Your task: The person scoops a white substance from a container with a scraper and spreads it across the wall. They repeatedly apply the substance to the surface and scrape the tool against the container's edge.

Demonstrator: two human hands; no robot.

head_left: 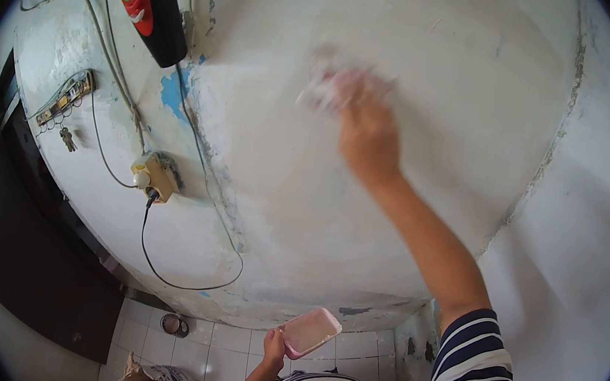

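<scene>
My right hand is raised against the pale, patchy wall, its fingers closed around a crumpled white-and-pink rag. Motion blurs both the rag and the fingertips, so its exact kind is hard to make out. Low down, close to my body, my left hand grips the edge of a pink rectangular tub. Something pale and greyish fills the tub, which is tilted a little. My thumb shows along its left side, while the other fingers are hidden beneath.
A black-and-red device hangs on the upper left wall, its cord looping down. Below it are a wall socket with plugs and a key rack. On the tiled floor stand a small can and a torn sack. A dark door is at left.
</scene>
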